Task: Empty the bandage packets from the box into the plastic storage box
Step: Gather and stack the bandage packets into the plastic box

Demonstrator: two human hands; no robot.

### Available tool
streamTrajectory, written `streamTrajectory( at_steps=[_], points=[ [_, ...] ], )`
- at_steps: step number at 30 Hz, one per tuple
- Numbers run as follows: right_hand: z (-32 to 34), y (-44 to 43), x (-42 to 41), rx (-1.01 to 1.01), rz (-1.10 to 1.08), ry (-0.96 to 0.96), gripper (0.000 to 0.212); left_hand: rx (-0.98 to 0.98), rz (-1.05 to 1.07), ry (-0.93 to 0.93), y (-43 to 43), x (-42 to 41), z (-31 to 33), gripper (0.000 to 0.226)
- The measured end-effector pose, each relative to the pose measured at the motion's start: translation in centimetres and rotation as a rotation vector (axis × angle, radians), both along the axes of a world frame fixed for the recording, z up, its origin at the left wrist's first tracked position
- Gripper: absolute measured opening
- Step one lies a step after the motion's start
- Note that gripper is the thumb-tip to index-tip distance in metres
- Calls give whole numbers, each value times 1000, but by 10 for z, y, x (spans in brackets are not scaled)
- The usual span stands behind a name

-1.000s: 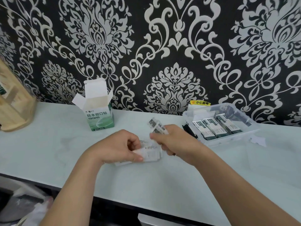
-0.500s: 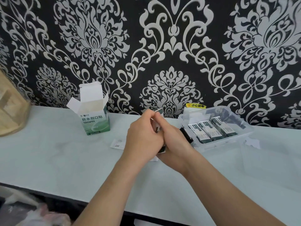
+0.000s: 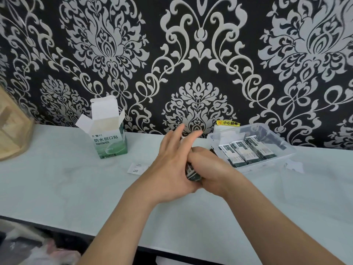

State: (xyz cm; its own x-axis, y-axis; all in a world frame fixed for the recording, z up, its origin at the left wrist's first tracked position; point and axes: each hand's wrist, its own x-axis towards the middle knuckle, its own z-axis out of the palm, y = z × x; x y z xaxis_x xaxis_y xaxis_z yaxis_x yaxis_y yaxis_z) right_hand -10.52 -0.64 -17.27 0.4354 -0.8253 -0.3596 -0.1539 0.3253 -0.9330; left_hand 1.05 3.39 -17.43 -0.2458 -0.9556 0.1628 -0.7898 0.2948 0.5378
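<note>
A green and white bandage box (image 3: 108,138) stands upright on the pale table, its top flaps open. At the back right sits a clear plastic storage box (image 3: 275,155) with several dark green and white bandage packets (image 3: 246,152) lying side by side in it. In the middle, my right hand (image 3: 212,169) is closed around a stack of bandage packets (image 3: 193,174), only the stack's lower end showing. My left hand (image 3: 172,167) presses flat against the stack from the left, fingers stretched out. One white packet (image 3: 136,167) lies loose on the table between the hands and the box.
A wooden rack (image 3: 11,131) stands at the far left. A small white paper scrap (image 3: 294,166) lies right of the storage box, and a yellow warning label (image 3: 228,123) sticks to the patterned wall. The table's front edge (image 3: 57,224) runs below my arms.
Both hands rose from the table with the gathered packets and came together. My left fingers have now spread out flat against the stack. One white packet stays on the table.
</note>
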Motion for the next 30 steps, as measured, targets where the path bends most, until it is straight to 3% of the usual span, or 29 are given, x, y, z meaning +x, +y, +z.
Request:
streamTrajectory(
  at_steps=[5,11,16,20,26,30],
  points=[
    [7,6,-4,-51,127,-116,22,-120,81,62,-3,7,3,78],
    [11,3,-8,-82,138,-124,14,-145,99,136,-3,7,5,64],
    [16,4,-11,-123,41,-149,43,-36,158,342,-5,12,14,48],
    [19,-1,-18,-42,11,-218,31,-38,141,561,-7,22,20,12],
    [26,-1,-28,205,91,-389,31,-77,212,747,-14,-2,16,20],
    [28,2,-31,296,114,-509,27,24,220,964,-16,-9,22,28]
  ],
)
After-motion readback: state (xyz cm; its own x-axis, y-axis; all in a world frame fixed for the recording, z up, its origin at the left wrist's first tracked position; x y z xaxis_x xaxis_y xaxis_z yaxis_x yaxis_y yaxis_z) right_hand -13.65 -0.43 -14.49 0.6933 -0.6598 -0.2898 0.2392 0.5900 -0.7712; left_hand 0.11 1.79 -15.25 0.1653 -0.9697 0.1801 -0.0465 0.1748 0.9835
